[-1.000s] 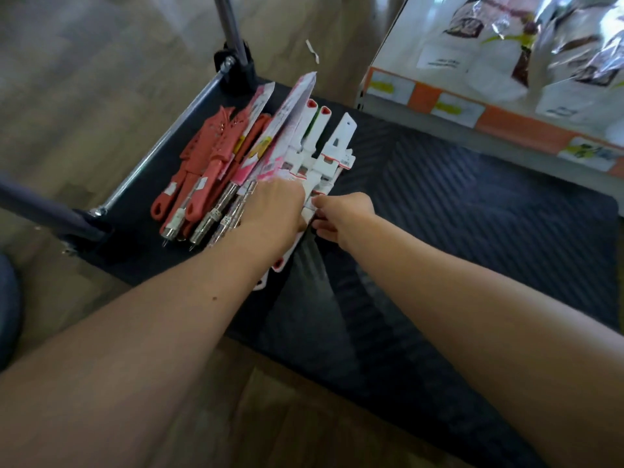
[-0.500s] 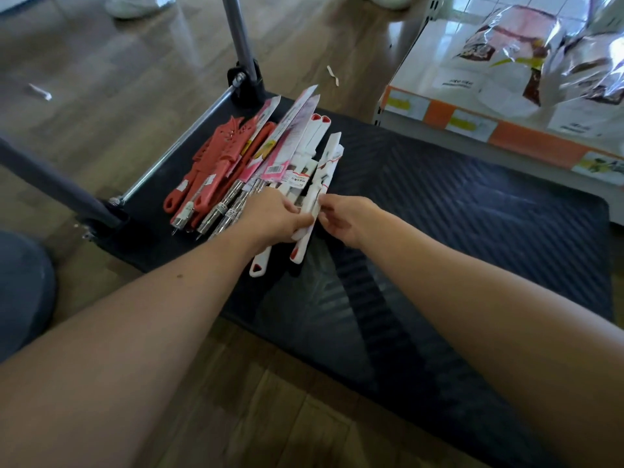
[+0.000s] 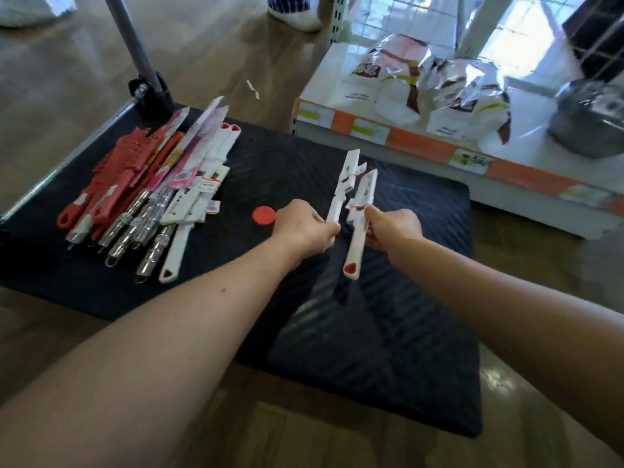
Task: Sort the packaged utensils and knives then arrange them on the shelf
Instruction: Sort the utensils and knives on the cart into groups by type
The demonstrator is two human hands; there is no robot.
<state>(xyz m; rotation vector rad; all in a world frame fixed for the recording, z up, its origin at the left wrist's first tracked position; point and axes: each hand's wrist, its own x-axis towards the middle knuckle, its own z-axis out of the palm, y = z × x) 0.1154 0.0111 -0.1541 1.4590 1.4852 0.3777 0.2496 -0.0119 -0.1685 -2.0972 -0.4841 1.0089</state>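
Observation:
A pile of packaged utensils lies at the left of a black cart deck (image 3: 388, 332): red utensils (image 3: 111, 184), steel-handled ones (image 3: 141, 228), pink-carded knives (image 3: 196, 143) and white utensils (image 3: 189, 211). My left hand (image 3: 304, 224) grips one white utensil (image 3: 344, 184) by its handle, lifted above the deck. My right hand (image 3: 391, 228) grips a second white utensil (image 3: 361, 211), whose red-tipped handle end points toward me. The two held utensils sit side by side, to the right of the pile.
A low white shelf with an orange price strip (image 3: 422, 143) stands at the right, holding foil bags (image 3: 422, 82) and a steel pot (image 3: 591, 116). A round red mark (image 3: 263, 216) shows on the deck. The cart's handle post (image 3: 131, 42) rises at the back left. Another person's feet (image 3: 293, 11) are beyond.
Both hands have lifted away from the pile and moved right, each now holding one white utensil apart from the other. The view has tilted up toward the shelf.

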